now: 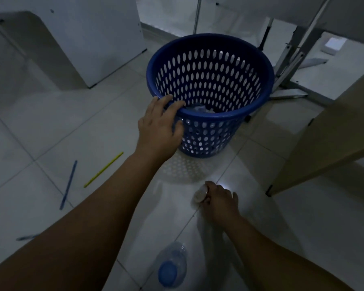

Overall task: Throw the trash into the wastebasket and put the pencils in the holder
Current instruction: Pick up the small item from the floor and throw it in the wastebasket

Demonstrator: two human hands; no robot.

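— Head view: what is by the blue wastebasket?
— Left hand, laid on the near rim, fingers spread, thumb on the outer wall. Not closed around anything.
— And inside the basket?
— Some pale crumpled trash at the bottom, just past the fingers.
— And lower down?
— Right hand, down at the tiled floor, fingers curled tight on a small pale thing. Too blurry to name.
— Any more trash?
— A clear plastic bottle with a blue cap, lying on the floor at the bottom edge, near the right arm.
— Pencils?
— A yellow pencil and a blue pencil lying on the floor, left of the basket, apart from both hands. Another blue one peeking out beside the left arm.
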